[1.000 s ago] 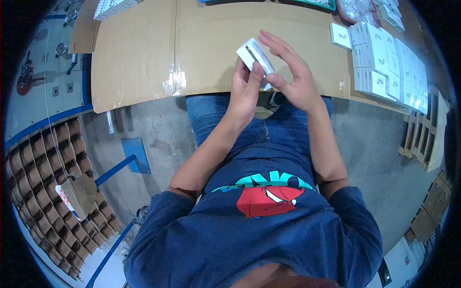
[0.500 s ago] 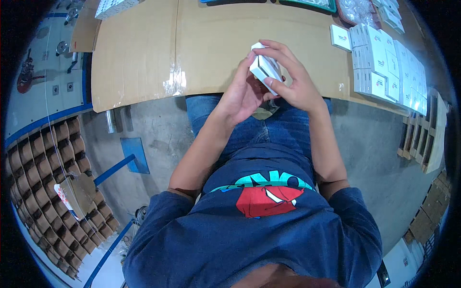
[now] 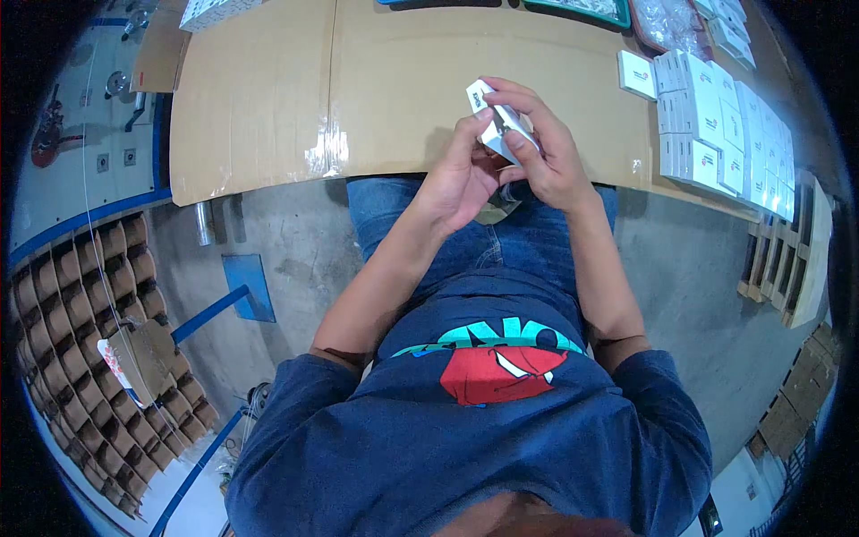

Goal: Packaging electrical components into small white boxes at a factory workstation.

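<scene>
Both of my hands hold a small white box [image 3: 494, 140] just over the near edge of the cardboard-covered table [image 3: 403, 80]. A dark gap shows along its top, between white panels. My left hand [image 3: 458, 183] grips the near left side, with its thumb on the box's edge. Curled over the far right side is my right hand [image 3: 557, 157], its thumb pressing on the top beside the gap. What lies inside the box, if anything, I cannot make out. The lower fingers of both hands are partly hidden beneath it.
Stacked white boxes [image 3: 702, 121] line the table's right end, with a single white box [image 3: 636, 73] beside them. At the back are a green tray [image 3: 624, 16] and clear plastic bags [image 3: 669, 27]. A wooden pallet [image 3: 803, 255] stands right; cardboard dividers [image 3: 98, 349] stand left.
The box has turned in my hands, and its top gap shows more plainly. My left thumb has come down from the far corner onto the nearer edge.
</scene>
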Demonstrator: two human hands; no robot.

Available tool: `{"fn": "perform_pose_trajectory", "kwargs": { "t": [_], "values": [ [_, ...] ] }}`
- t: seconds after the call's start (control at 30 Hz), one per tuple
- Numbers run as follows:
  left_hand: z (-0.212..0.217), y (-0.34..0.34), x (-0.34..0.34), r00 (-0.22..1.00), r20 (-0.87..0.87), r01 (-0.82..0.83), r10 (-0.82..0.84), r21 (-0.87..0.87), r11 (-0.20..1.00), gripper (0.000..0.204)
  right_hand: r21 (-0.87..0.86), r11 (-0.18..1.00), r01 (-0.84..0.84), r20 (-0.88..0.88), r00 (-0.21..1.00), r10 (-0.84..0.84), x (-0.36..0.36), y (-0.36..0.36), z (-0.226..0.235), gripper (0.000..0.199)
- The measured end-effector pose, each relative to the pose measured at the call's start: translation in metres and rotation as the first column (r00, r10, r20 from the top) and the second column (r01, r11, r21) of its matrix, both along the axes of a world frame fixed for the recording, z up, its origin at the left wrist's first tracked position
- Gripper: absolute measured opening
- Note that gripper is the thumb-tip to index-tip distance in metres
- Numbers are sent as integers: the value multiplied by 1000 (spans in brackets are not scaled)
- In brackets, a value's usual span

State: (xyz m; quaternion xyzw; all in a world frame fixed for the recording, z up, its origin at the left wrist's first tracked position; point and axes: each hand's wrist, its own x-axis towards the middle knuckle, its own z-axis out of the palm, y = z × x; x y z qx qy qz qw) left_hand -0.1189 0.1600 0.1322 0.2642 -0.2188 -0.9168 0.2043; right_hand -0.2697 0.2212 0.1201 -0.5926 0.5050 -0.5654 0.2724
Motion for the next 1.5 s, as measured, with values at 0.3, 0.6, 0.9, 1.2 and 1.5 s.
{"fn": "perform_pose_trajectory", "kwargs": {
  "t": [0.3, 0.6, 0.9, 1.2, 1.5],
  "values": [
    [-1, 2, -2, 999, 6, -51, 51, -29, 998, 39, -13, 1000, 18, 11, 1000, -17, 4, 0, -1, 37],
    [9, 4, -2, 993, 98, -52, 58, -64, 997, 56, 8, 1000, -30, -38, 999, 30, -5, 0, 3, 52],
    [19, -13, 7, 981, 167, 110, -101, -41, 993, 86, 95, 994, -53, -31, 998, 57, -21, 7, 5, 55],
    [-4, -2, 4, 996, 86, 40, -13, -312, 949, 56, 121, 992, -41, 71, 997, 33, -25, 4, 1, 55],
    [5, 8, -4, 994, 102, 58, -40, -180, 982, 62, 184, 982, -31, 252, 968, -17, -13, 6, -2, 78]
  ]
}}
